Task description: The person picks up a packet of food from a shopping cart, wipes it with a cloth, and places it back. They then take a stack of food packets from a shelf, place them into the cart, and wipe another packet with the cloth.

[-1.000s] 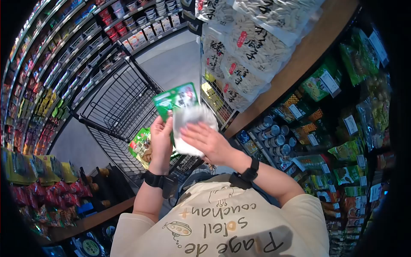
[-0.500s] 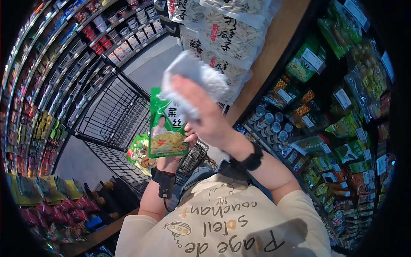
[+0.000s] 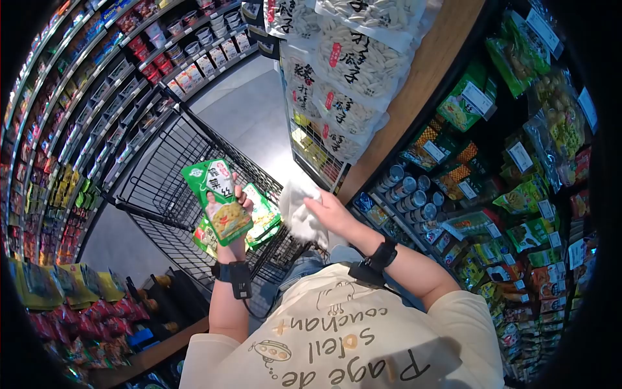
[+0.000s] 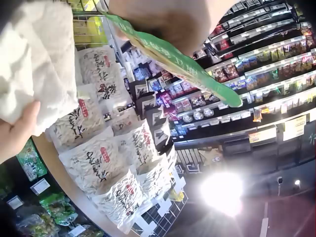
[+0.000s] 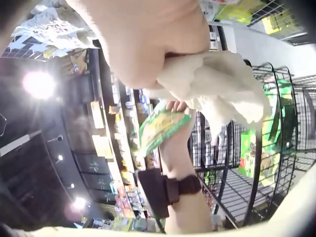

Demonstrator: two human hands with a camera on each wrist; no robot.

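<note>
My left hand (image 3: 244,197) grips a green food pouch (image 3: 219,202) by its side edge, held up over the shopping cart with its printed front showing. Bunched in my right hand (image 3: 332,215) is a white cloth (image 3: 300,206), which hangs down to the right of the pouch. In the right wrist view the cloth (image 5: 212,86) droops from under the fingers, and the pouch (image 5: 160,128) shows beyond it. A green-and-white packet (image 3: 262,211) and another packet (image 3: 205,236) lie in the cart, partly hidden behind the left hand and pouch.
The black wire cart (image 3: 165,165) stands ahead of me. Bags of white seeds (image 3: 363,58) hang above a wooden ledge (image 3: 414,78) on the right, beside shelves of cans (image 3: 414,194) and green packets. Long snack shelves (image 3: 71,117) curve along the left.
The right hand with the cloth has come off the pouch, swept up, then dropped to the right. The left hand has turned the pouch and shifted it left over the cart.
</note>
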